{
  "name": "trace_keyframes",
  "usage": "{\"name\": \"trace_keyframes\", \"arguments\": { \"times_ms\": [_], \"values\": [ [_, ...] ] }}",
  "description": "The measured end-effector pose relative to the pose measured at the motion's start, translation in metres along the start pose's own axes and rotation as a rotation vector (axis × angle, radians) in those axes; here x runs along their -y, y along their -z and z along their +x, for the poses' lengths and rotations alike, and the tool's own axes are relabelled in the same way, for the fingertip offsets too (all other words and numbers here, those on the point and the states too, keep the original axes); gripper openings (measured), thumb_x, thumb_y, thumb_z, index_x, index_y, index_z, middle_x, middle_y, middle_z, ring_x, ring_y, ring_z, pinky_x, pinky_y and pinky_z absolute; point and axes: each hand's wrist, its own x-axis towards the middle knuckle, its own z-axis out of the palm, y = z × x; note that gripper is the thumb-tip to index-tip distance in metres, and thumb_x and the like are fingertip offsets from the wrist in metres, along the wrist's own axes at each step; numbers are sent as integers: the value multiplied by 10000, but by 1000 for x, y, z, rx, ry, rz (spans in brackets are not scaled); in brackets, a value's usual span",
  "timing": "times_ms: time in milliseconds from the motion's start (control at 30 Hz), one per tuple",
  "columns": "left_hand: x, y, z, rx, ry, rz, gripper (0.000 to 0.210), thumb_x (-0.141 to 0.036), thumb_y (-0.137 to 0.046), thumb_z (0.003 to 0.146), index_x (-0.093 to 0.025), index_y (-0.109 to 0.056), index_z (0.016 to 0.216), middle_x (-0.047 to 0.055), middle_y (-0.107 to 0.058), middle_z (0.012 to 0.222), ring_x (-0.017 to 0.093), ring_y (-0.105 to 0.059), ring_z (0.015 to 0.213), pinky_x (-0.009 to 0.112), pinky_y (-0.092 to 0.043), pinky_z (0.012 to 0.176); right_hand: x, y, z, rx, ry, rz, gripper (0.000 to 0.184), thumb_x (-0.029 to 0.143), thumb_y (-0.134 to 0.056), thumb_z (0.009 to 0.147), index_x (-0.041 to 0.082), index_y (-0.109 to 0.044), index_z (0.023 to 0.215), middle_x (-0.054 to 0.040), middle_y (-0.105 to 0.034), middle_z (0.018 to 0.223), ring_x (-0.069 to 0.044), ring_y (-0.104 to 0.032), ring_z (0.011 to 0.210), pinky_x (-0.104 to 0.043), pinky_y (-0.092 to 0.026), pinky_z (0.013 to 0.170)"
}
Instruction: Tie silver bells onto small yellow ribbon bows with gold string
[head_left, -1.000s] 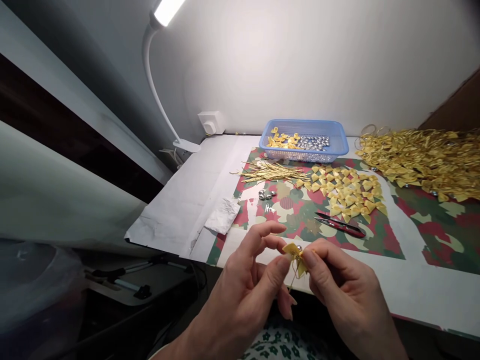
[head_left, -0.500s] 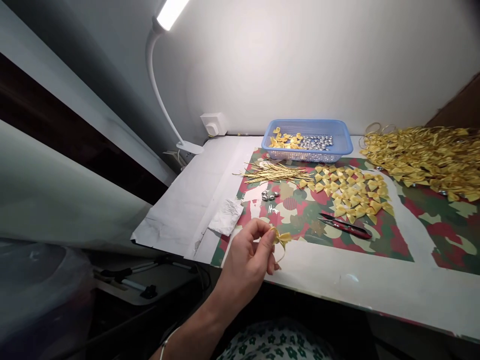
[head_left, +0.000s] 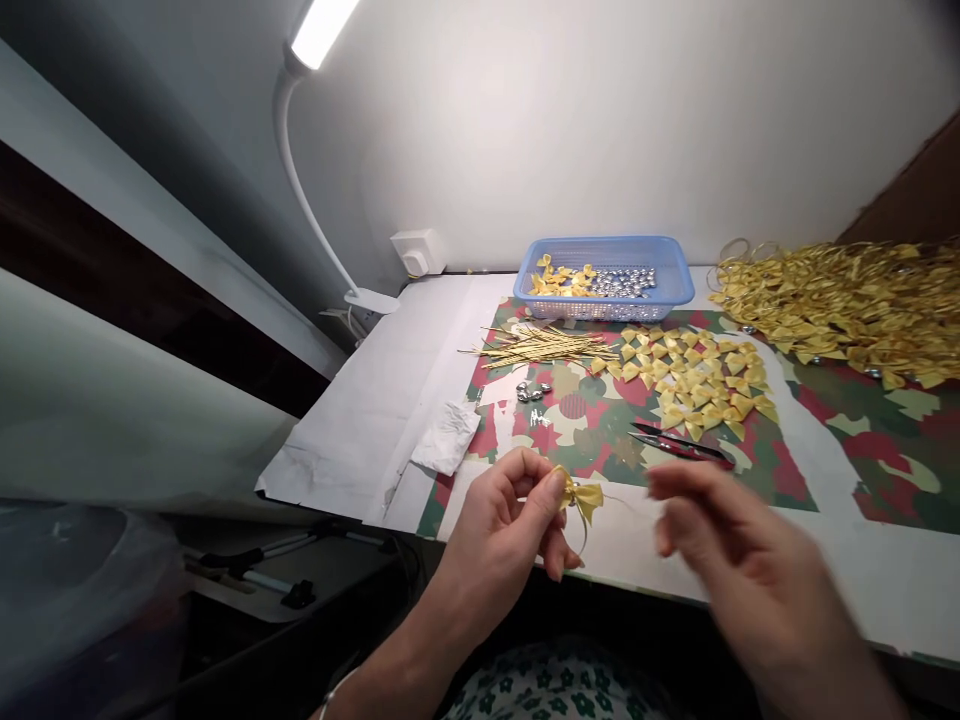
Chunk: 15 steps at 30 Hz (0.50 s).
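My left hand [head_left: 510,520] pinches a yellow ribbon bow [head_left: 585,497] between thumb and fingers, just above the table's front edge. A thin band curves down from the bow in a loop, and a fine end sticks out to its right. To the right is my right hand [head_left: 750,570], blurred by motion; its thumb and forefinger look apart, with nothing visible between them. Red-handled thread snips [head_left: 682,446] lie beyond that hand. Many loose yellow bows [head_left: 697,375] are spread on the camouflage-patterned mat [head_left: 592,430].
Gold ties [head_left: 540,347] lie in a bundle beside several silver bells [head_left: 533,391]. A blue basket [head_left: 604,308] holds bows and silver bells. At right is a heap of yellow bows with ties [head_left: 847,310]. A crumpled tissue [head_left: 446,437] and a lamp [head_left: 307,190] are at left.
My right hand has come into view from the right, near the bow. The bow in my left hand has shifted slightly right and down. The whole view has turned a little.
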Motion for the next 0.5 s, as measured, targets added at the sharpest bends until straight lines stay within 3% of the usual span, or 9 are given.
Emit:
{"name": "trace_keyframes", "arguments": {
  "times_ms": [67, 133, 233, 333, 500],
  "values": [
    [0, -4, -4, 33, -25, 12, 255, -363, -565, 958, -195, -496, 778, -94, -498, 464, 73, -504, 425, 222, -514, 565, 7, -20, 4, 226, -6, 36, 222, 406, -506, 983, 212, -614, 968, -17, -619, 822, -134, -560, 655, -231, -461, 571],
    [-1, -6, -7, 45, -60, 44, 242, -360, -565, 963, -191, -516, 797, -83, -518, 510, 76, -531, 465, 208, -496, 569, 14, -32, 7, 305, 1, 66, 289, 399, -469, 1001, 206, -582, 818, 1, -557, 736, -123, -504, 630, -228, -411, 557],
    [-2, -3, -11, 10, -82, 61, 221, -399, -545, 973, -192, -563, 897, -57, -572, 649, 80, -590, 517, 205, -501, 578, 21, -33, 8, 299, -45, 120, 338, 401, -448, 1010, 204, -565, 761, 16, -502, 680, -114, -442, 594, -228, -347, 515],
    [-4, 1, -12, -5, -63, 16, 297, -499, -494, 974, -223, -573, 1051, -23, -616, 853, 93, -649, 557, 243, -552, 613, 24, -29, 7, 316, -84, 148, 334, 416, -454, 1002, 202, -592, 785, 6, -525, 706, -122, -444, 612, -231, -358, 531],
    [-5, 5, -12, 72, -20, 85, 296, -494, -579, 931, -228, -595, 1060, -57, -580, 653, 113, -644, 526, 250, -573, 610, 24, -27, 7, 301, -102, 181, 331, 410, -478, 989, 197, -589, 761, 15, -511, 672, -109, -416, 576, -219, -340, 501]
  ]
}}
